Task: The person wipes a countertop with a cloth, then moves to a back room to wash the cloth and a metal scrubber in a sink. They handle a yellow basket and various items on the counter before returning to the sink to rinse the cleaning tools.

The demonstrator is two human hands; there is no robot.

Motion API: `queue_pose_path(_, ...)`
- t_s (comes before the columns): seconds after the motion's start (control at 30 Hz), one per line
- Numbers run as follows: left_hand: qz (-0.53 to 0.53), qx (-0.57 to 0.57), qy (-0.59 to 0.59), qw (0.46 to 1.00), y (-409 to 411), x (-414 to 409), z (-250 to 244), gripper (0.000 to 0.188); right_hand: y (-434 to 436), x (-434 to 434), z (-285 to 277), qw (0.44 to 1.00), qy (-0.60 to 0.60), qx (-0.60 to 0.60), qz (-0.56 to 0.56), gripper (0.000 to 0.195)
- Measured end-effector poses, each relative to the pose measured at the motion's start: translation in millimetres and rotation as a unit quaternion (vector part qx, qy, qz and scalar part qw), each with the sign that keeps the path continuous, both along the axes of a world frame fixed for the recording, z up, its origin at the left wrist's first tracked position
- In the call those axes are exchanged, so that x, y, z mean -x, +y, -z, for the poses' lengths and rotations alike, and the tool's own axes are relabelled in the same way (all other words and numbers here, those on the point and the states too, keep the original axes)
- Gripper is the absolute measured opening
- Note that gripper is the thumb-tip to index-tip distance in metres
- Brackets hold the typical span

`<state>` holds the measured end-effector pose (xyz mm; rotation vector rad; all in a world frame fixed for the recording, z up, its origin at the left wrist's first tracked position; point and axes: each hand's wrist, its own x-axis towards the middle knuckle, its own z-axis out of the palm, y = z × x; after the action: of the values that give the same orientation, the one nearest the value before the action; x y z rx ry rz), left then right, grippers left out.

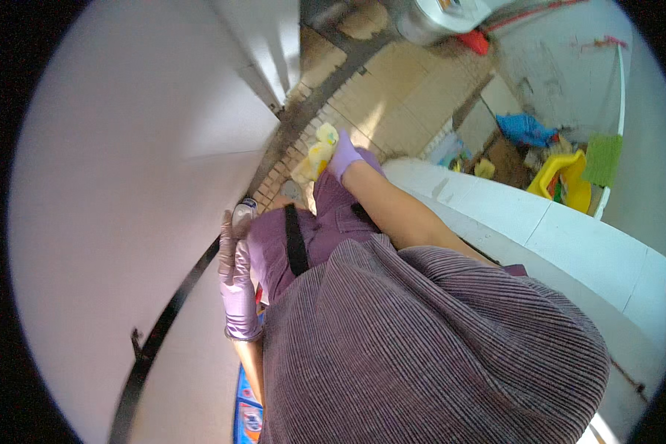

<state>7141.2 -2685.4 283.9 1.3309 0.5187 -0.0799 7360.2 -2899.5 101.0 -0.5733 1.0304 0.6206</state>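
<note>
My left hand (pixel 236 272), in a shiny light-purple glove, hangs beside my left thigh with at least two fingers stretched out. A small container with a white and blue top (pixel 245 208) shows at its fingertips; whether the fingers grip it cannot be told. My right hand (pixel 345 156), in a matt purple glove, reaches forward over my knee and holds a bunched pale-yellow cloth (pixel 317 154) with brighter yellow and green patches. The cloth hangs above the small floor tiles. Parts of both hands' fingers are hidden or blurred.
A large smooth pale panel (pixel 144 150) rises at left. A white tiled ledge (pixel 538 219) curves at right; beyond it are a yellow plastic bin (pixel 580 180), a blue plastic bag (pixel 524 129) and a green mop or brush head (pixel 604 160). A lidded round container (pixel 433 25) stands at the top.
</note>
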Motion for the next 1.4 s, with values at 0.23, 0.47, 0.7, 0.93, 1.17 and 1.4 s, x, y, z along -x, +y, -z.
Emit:
queue_pose_path(0.23, 0.154, -0.059, 0.117, 0.979, -76.9, -166.7, -34.1, 0.077, -40.2, -78.4, -60.9, 0.986, 0.073, -0.122, 0.091, 0.064)
queue_pose_path(0.47, 0.289, -0.149, 0.039, 0.945, -208.7, -389.9, -3.0, 0.087, -108.1, -234.7, -63.4, 0.979, -0.003, -0.173, 0.108, 0.035)
queue_pose_path(0.7, 0.028, -0.102, 0.078, 0.991, -244.2, -526.4, -15.9, 0.036, -140.2, -400.9, -97.9, 0.955, -0.142, -0.201, 0.166, 0.028)
queue_pose_path(0.93, -0.196, -0.031, -0.03, 0.98, -196.6, -618.3, -74.2, 0.047, -143.5, -486.0, -186.3, 0.976, -0.1, -0.186, 0.05, 0.034)
queue_pose_path(1.17, -0.344, 0.032, -0.115, 0.931, -141.8, -728.3, -58.8, 0.045, -147.1, -615.7, -231.7, 0.958, -0.254, 0.033, -0.129, 0.034)
queue_pose_path(1.4, -0.311, 0.135, 0.115, 0.934, -103.0, -800.4, 34.3, 0.043, -18.7, -710.6, -274.0, 0.348, -0.778, 0.361, -0.379, 0.022)
